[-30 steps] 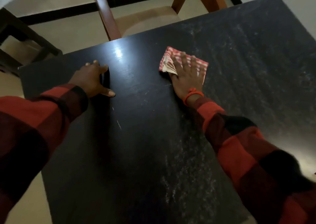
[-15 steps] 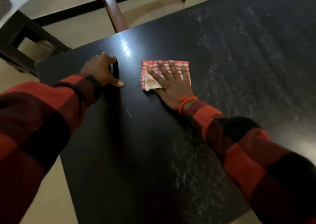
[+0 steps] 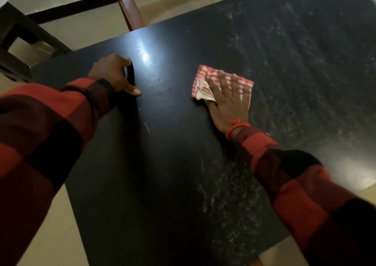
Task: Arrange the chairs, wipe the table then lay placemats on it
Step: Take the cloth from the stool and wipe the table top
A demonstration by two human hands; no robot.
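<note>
The black table [image 3: 166, 164] fills the view, its right half streaked with pale dust and its left half glossy. A folded red-and-white checked cloth [image 3: 205, 77] lies on the top near the middle. My right hand [image 3: 230, 101] presses flat on the cloth with its fingers spread. My left hand [image 3: 114, 73] is propped on the tabletop near the far left corner, fingers bent down and thumb stretched out, holding nothing. A wooden chair [image 3: 130, 7] with a beige seat stands tucked at the table's far edge.
A dark piece of furniture [image 3: 18, 42] stands on the beige floor at the far left. A black strip runs along the base of the far wall. The table's near right corner is bordered by floor [image 3: 368, 192].
My right hand slid the cloth left toward my left hand, then back to the right. My left hand has stayed planted on the table.
</note>
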